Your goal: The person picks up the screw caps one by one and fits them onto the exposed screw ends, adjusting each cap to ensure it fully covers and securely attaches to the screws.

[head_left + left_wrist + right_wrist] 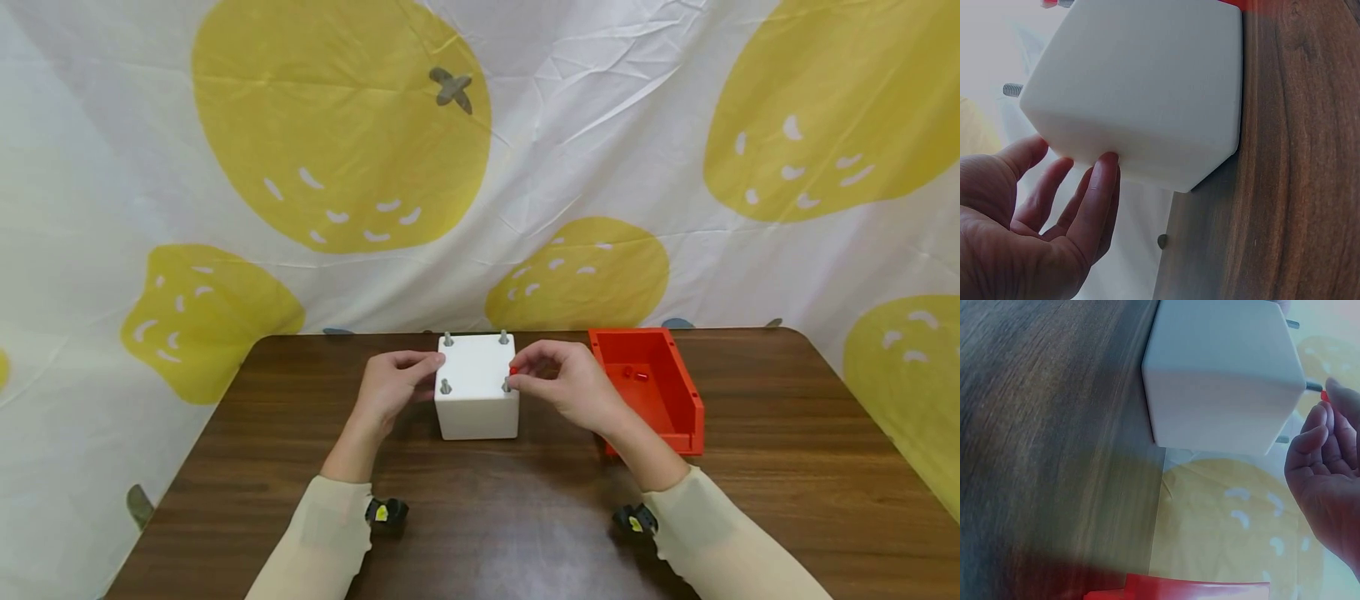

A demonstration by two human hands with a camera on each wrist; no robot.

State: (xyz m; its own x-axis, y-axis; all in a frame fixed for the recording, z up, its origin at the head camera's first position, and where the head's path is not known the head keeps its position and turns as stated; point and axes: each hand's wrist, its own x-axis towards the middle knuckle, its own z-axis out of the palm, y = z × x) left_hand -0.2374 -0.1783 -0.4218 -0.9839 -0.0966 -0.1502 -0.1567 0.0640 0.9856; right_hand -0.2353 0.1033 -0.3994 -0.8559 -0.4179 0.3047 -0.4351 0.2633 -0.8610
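Observation:
A white box [477,417] stands on the table with a threaded metal stud at each corner of its upper face. My left hand [393,383] rests its fingertips against the box's left side, thumb at the upper edge. In the left wrist view these fingers [1102,187] are spread and slightly bent. Between the thumb and fingers of my right hand [573,383] is a small red cap [513,372], pinched right at the tip of the near right stud [507,385]. The right wrist view shows that red cap lined up with the stud's end.
To the right of the box, a red open bin [686,392] holds a few small red caps [641,377]. The brown wooden table [480,517] ends at a white cloth [600,108] printed with yellow fruit.

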